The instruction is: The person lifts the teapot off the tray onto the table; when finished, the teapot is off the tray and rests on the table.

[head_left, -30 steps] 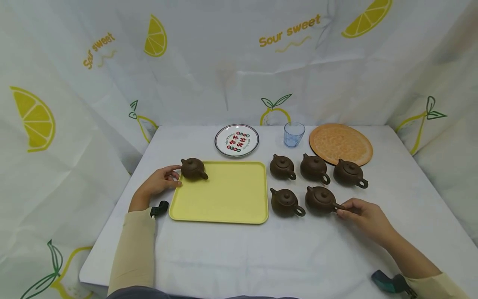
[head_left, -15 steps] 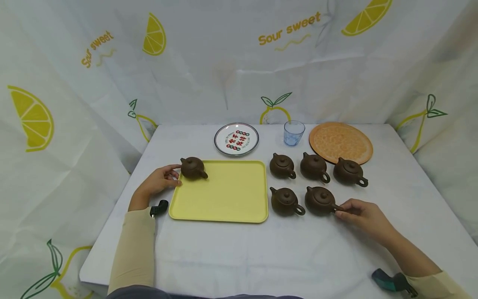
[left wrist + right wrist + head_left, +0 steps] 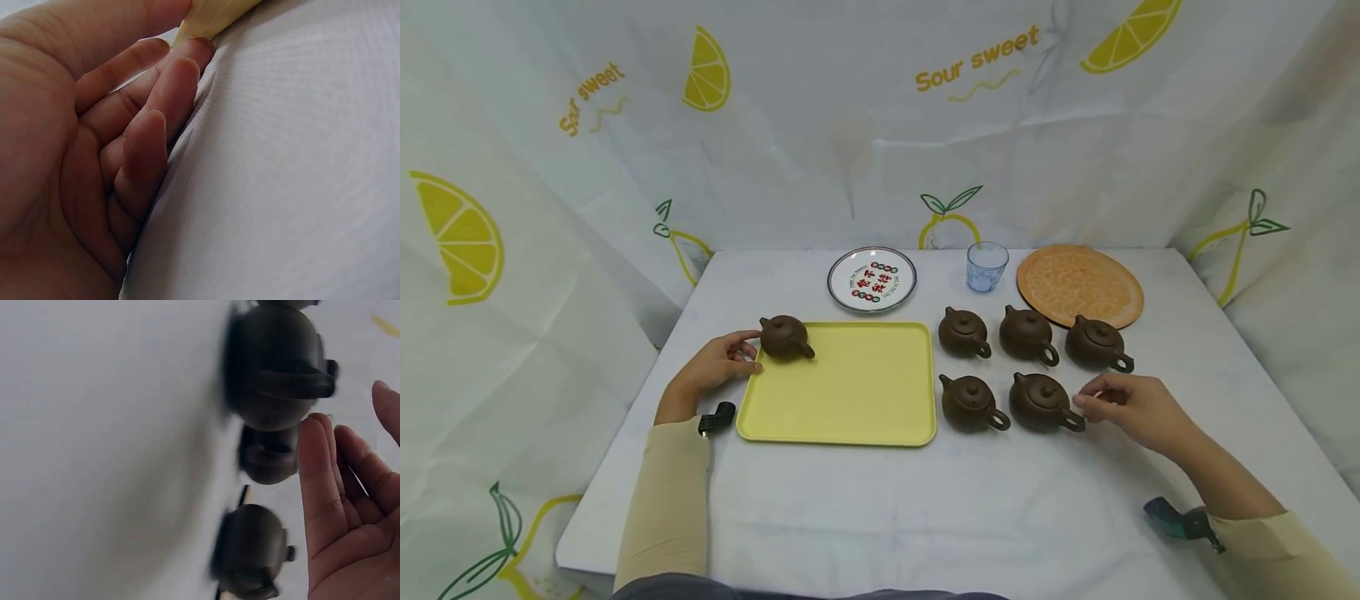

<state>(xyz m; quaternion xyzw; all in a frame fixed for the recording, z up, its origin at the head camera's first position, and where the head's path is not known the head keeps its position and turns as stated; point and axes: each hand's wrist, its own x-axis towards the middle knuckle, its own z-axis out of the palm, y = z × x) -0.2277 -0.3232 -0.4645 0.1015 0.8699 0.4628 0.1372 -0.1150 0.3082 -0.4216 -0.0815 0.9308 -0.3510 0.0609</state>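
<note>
At the yellow tray (image 3: 850, 396), my left hand (image 3: 713, 367) holds the left rim, its thumb over the edge in the left wrist view. One brown teapot (image 3: 784, 337) stands on the tray's back left corner, close to the left fingertips. My right hand (image 3: 1138, 408) holds nothing, its fingers extended just beyond the handle of the front right teapot (image 3: 1041, 402). The right wrist view has that teapot's handle (image 3: 297, 381) close to the fingertips. Beside it stands another teapot (image 3: 970, 403). Behind are the left (image 3: 964, 332), middle (image 3: 1026, 333) and right (image 3: 1093, 342) teapots.
Along the back of the white table (image 3: 820, 508) are a printed plate (image 3: 872, 280), a blue glass (image 3: 987, 267) and a round tan board (image 3: 1080, 285). The right back teapot stands just in front of the board. A lemon-printed cloth (image 3: 812, 150) hangs behind.
My right hand has let go of the front right teapot's handle and moved slightly up and away. The left hand keeps its place at the tray. The head view has shifted slightly.
</note>
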